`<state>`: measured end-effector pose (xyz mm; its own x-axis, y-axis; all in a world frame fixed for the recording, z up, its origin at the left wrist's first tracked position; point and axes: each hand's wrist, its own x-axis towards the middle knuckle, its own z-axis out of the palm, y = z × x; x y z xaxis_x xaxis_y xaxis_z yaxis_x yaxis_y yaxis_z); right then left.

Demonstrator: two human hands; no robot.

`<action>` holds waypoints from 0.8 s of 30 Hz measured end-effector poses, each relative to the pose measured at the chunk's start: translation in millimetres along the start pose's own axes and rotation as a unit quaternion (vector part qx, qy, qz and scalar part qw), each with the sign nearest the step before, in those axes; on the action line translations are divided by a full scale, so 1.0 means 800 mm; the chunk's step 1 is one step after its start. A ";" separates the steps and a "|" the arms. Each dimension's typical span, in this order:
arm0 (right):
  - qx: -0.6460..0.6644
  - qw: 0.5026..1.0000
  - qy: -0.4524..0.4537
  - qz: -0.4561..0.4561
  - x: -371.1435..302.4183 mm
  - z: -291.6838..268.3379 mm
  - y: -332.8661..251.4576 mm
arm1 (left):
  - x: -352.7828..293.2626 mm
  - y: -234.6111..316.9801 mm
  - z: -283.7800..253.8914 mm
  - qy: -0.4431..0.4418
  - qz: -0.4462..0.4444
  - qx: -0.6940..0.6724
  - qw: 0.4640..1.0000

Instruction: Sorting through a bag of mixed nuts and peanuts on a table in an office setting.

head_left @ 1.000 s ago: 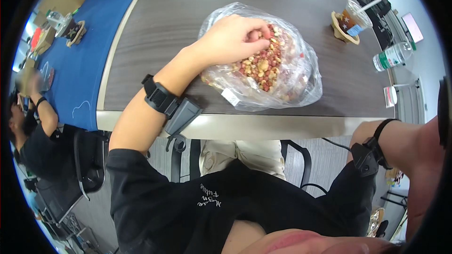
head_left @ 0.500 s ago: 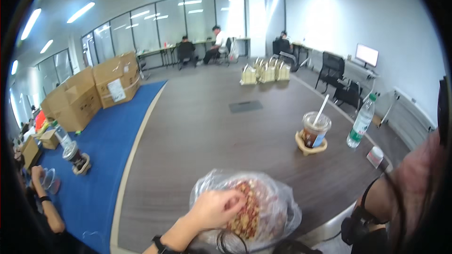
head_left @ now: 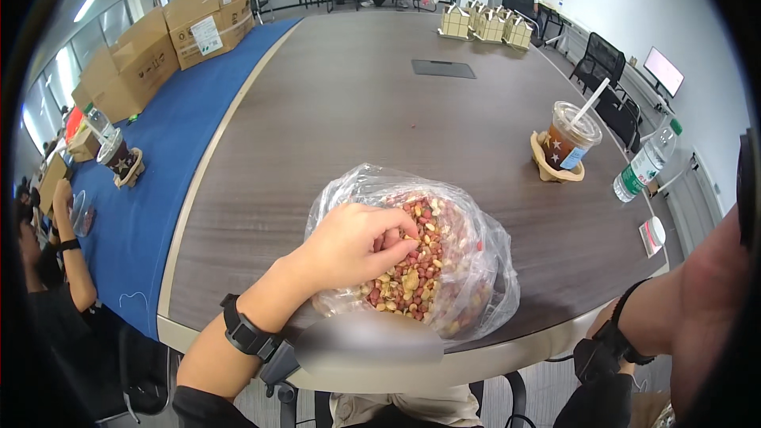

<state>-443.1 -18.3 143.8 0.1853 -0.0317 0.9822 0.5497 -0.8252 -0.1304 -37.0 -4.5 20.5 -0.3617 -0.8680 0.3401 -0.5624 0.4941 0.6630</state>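
A clear plastic bag (head_left: 495,250) lies open at the near edge of the dark table, filled with red-skinned and pale yellow peanuts (head_left: 412,285). Over the peanuts is my left hand (head_left: 357,242), its thumb and forefinger brought together in a pinch. Whatever the fingertips hold, if anything, is too small to make out. My right hand (head_left: 717,261) is raised at the right rim, very near the camera. Its fingers are hidden, and a dark band circles the wrist.
An iced drink cup with a straw (head_left: 567,143), a water bottle (head_left: 646,162) and a small white jar (head_left: 652,236) stand to the right. Carton packs (head_left: 491,25) sit at the far end. At left, a person's arm (head_left: 75,257) is beside a blue surface (head_left: 162,182) with large cardboard boxes (head_left: 135,71).
The view has tipped downward, so the table and bag appear higher. My left hand stays over the peanuts with its fingers pinched; my right arm remains raised at the right.
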 end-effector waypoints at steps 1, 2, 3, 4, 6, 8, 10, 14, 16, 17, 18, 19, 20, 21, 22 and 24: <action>0.003 1.000 -0.004 -0.005 0.006 -0.004 0.000 | 0.003 0.001 -0.003 0.000 0.004 0.007 1.000; 0.005 1.000 -0.004 0.000 0.009 -0.006 0.006 | 0.000 -0.003 0.001 -0.004 -0.003 0.005 1.000; 0.007 1.000 -0.004 0.005 0.010 -0.007 0.011 | 0.001 -0.008 0.003 -0.006 -0.020 0.005 1.000; 0.006 1.000 -0.001 0.007 0.010 -0.006 0.015 | 0.002 -0.012 0.002 -0.007 -0.026 0.003 1.000; 0.012 1.000 0.001 0.021 0.017 -0.012 0.024 | 0.002 -0.023 0.007 0.000 -0.015 0.000 1.000; 0.002 1.000 0.007 -0.008 0.025 -0.007 -0.001 | 0.004 -0.009 0.002 0.039 0.035 0.019 0.998; 0.019 0.998 0.023 -0.047 0.018 -0.018 -0.016 | 0.004 0.021 -0.015 0.087 0.094 0.118 0.985; 0.002 0.998 0.022 -0.062 0.015 -0.010 -0.040 | 0.024 0.066 -0.042 0.243 0.206 0.026 0.947; -0.007 0.998 0.020 -0.058 0.017 -0.012 -0.045 | 0.017 0.118 -0.080 0.297 0.244 -0.010 0.923; 0.003 0.998 0.030 -0.062 0.013 -0.014 -0.041 | 0.006 0.152 -0.103 0.333 0.295 0.007 0.896; -0.012 0.998 0.029 -0.052 0.010 -0.015 -0.040 | 0.007 0.155 -0.117 0.358 0.339 -0.009 0.870; -0.013 0.998 0.034 -0.051 0.007 -0.018 -0.038 | 0.003 0.164 -0.126 0.375 0.373 -0.011 0.849; -0.017 0.998 0.037 -0.050 0.004 -0.020 -0.038 | -0.001 0.170 -0.134 0.390 0.406 -0.015 0.826; -0.018 0.998 0.040 -0.052 0.002 -0.022 -0.035 | -0.006 0.178 -0.139 0.397 0.434 -0.015 0.809; -0.021 0.997 0.046 -0.055 -0.003 -0.023 -0.036 | -0.012 0.183 -0.141 0.406 0.453 -0.017 0.793; -0.016 0.997 0.052 -0.062 -0.008 -0.019 -0.039 | -0.030 0.194 -0.145 0.414 0.483 -0.017 0.772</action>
<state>-473.9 -0.5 143.5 0.0320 0.0141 0.9994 0.5364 -0.8439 -0.0053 -29.6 87.7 192.4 0.0077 0.1631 0.9866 -0.3030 0.9406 -0.1532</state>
